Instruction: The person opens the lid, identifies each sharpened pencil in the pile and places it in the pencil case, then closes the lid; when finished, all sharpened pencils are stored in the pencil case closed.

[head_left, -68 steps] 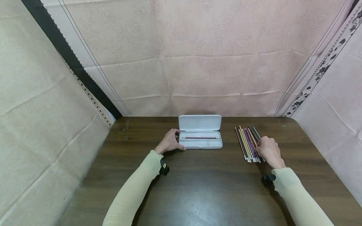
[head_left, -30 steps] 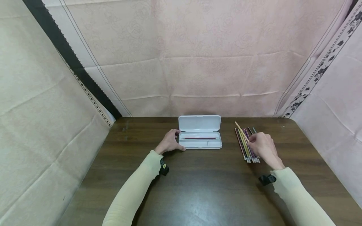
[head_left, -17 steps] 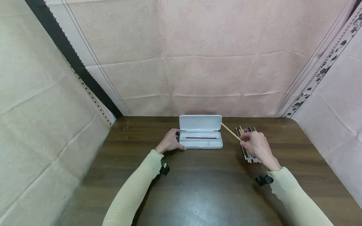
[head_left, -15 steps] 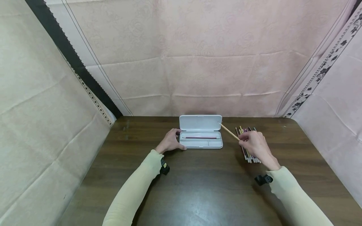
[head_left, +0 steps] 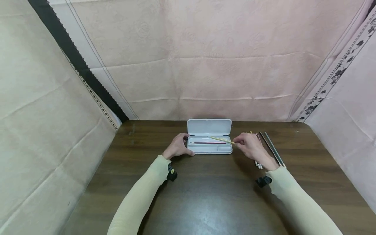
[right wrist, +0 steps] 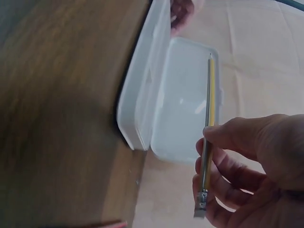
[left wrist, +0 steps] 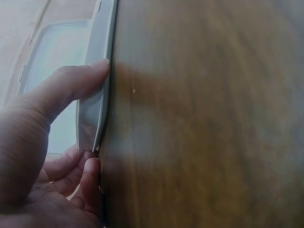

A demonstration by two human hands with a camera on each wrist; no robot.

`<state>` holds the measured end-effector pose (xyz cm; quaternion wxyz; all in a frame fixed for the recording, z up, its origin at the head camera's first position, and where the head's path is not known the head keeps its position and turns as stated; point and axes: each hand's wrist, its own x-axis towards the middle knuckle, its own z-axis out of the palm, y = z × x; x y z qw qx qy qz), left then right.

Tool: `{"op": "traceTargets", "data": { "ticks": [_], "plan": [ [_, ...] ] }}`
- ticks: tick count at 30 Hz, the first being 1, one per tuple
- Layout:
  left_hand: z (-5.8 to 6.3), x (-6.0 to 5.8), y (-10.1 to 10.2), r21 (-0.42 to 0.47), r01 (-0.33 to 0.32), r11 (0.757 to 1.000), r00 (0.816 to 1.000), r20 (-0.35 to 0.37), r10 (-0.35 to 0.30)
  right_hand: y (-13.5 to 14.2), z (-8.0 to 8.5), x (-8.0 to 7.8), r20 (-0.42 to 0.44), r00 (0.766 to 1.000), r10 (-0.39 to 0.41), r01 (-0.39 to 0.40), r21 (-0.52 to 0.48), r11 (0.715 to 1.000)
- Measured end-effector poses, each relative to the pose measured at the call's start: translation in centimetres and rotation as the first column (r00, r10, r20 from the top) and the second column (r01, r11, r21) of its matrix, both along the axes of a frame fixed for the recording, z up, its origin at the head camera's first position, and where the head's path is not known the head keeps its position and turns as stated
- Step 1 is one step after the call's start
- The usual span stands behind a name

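An open white pencil case (head_left: 202, 150) stands near the table's far edge, its lid (head_left: 209, 126) raised at the back. One dark red pencil (head_left: 202, 143) lies lengthwise inside. My left hand (head_left: 178, 147) grips the case's left end; in the left wrist view the thumb (left wrist: 85, 78) presses its front side and the fingers curl at the end. My right hand (head_left: 251, 147) pinches a yellow pencil (head_left: 218, 139) near its eraser end. That pencil is over the case's right half, its point to the left, above the red one.
Two dark green-grey pencils (head_left: 275, 150) lie slanted on the brown table (head_left: 188, 195), right of my right hand. Several more pencils (head_left: 258, 165) are mostly hidden under that hand. Pale patterned cloth (head_left: 211, 65) hangs behind and at both sides.
My right hand has picked the yellow pencil from the row and carried it left, turning it nearly level over the case. The left hand keeps its place on the case.
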<state>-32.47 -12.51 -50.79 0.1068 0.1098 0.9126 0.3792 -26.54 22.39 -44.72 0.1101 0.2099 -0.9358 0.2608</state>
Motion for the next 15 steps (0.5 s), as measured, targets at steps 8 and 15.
{"op": "traceTargets", "data": {
  "ticks": [8,15],
  "plan": [
    [-0.1,-0.1,0.2,-0.005,-0.007,1.000,1.000,0.000,0.007,-2.0,-1.6,-1.6,0.011,0.996,0.085,-0.085,-0.003,0.996],
    [-0.1,-0.2,0.2,-0.001,-0.010,1.000,1.000,-0.010,0.010,-3.4,-2.4,-3.1,0.066,0.995,0.074,-0.075,0.016,0.997]
  ]
}}
